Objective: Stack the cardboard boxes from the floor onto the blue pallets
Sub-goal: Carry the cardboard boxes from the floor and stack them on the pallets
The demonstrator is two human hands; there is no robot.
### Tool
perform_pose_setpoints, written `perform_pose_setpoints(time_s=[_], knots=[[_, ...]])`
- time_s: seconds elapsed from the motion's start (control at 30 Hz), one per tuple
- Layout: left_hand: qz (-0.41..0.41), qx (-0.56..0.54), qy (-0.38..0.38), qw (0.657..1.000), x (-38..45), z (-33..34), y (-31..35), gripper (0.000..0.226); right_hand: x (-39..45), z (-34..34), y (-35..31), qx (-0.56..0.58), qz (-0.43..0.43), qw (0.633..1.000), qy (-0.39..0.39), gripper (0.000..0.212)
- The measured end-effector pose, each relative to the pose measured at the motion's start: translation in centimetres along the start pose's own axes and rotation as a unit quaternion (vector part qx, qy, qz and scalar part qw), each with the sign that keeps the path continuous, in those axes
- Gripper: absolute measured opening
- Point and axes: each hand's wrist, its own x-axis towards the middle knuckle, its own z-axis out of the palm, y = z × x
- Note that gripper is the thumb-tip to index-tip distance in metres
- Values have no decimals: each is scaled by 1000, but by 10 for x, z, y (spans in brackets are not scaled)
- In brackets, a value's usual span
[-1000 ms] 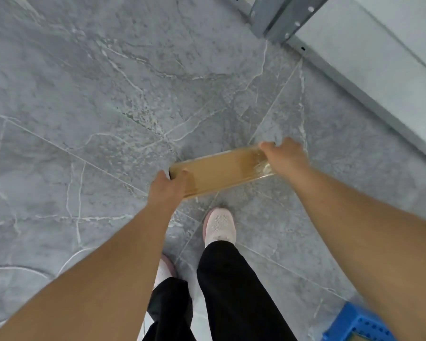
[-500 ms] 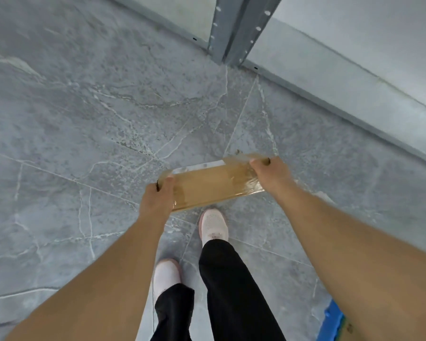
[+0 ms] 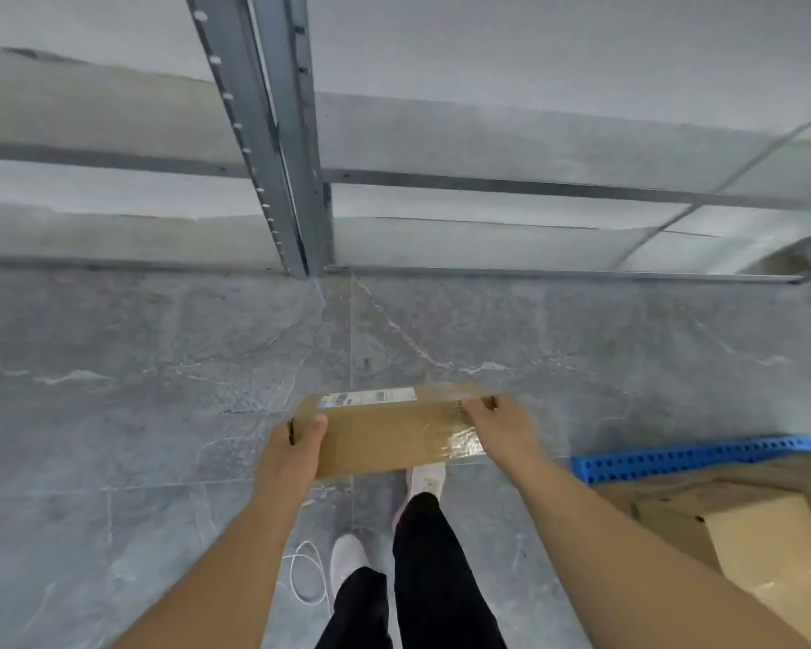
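A long flat cardboard box (image 3: 385, 437) with a white label and clear tape is carried in front of me, above the grey floor. My left hand (image 3: 296, 449) grips its left end, thumb on top. My right hand (image 3: 499, 430) grips its right end over the shiny tape. At the right a blue pallet (image 3: 684, 456) shows its perforated edge, and stacked cardboard boxes (image 3: 764, 541) lie on it, partly hidden by my right forearm.
A grey metal shelving rack (image 3: 272, 147) with an upright post and low shelves stands straight ahead along the floor. A white cable loop (image 3: 306, 578) lies on the tiles by my left foot. My feet in light shoes are below the box.
The view has swung up and to the right: the rack now fills the top, the blue pallet with boxes has come into view at right. Both hands keep their hold on the box.
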Motion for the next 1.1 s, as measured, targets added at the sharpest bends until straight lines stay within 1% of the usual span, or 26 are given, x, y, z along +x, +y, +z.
perform_pose_setpoints(time_s=[0.03, 0.13, 0.23, 0.3, 0.37, 0.43, 0.53, 0.67, 0.7, 0.77, 0.8, 0.9, 0.97, 1.1], knots=[[16, 12, -14, 1000, -19, 1, 8, 64, -18, -17, 10, 15, 8, 1000, 10, 40], [62, 47, -64, 995, -74, 10, 25, 60, -69, -66, 46, 34, 40, 997, 51, 46], [103, 102, -103, 984, -121, 32, 40, 62, -114, -112, 89, 69, 61, 992, 91, 41], [128, 144, -117, 974, -150, 54, 51, 64, -139, -139, 120, 96, 79, 985, 120, 40], [159, 170, -131, 964, -178, 79, 60, 64, -160, -162, 154, 118, 95, 978, 144, 45], [195, 186, -145, 952, -206, 106, 63, 62, -180, -180, 191, 146, 114, 970, 159, 51], [234, 217, -170, 932, -255, 153, 57, 56, -210, -203, 257, 206, 147, 948, 193, 50], [299, 250, -189, 902, -334, 215, 29, 46, -252, -223, 359, 268, 180, 918, 233, 47], [311, 253, -191, 896, -356, 229, 18, 41, -263, -226, 384, 280, 188, 911, 237, 46], [316, 252, -209, 891, -397, 256, -7, 21, -284, -229, 434, 311, 198, 895, 250, 42], [316, 254, -216, 888, -415, 268, -21, 17, -294, -230, 457, 325, 202, 886, 261, 40], [325, 275, -239, 873, -463, 306, -56, 20, -325, -232, 521, 343, 232, 865, 283, 32], [328, 286, -253, 864, -489, 327, -77, 14, -344, -233, 558, 347, 255, 858, 279, 27], [364, 331, -253, 833, -529, 362, -110, 23, -375, -235, 616, 387, 274, 831, 292, 24]])
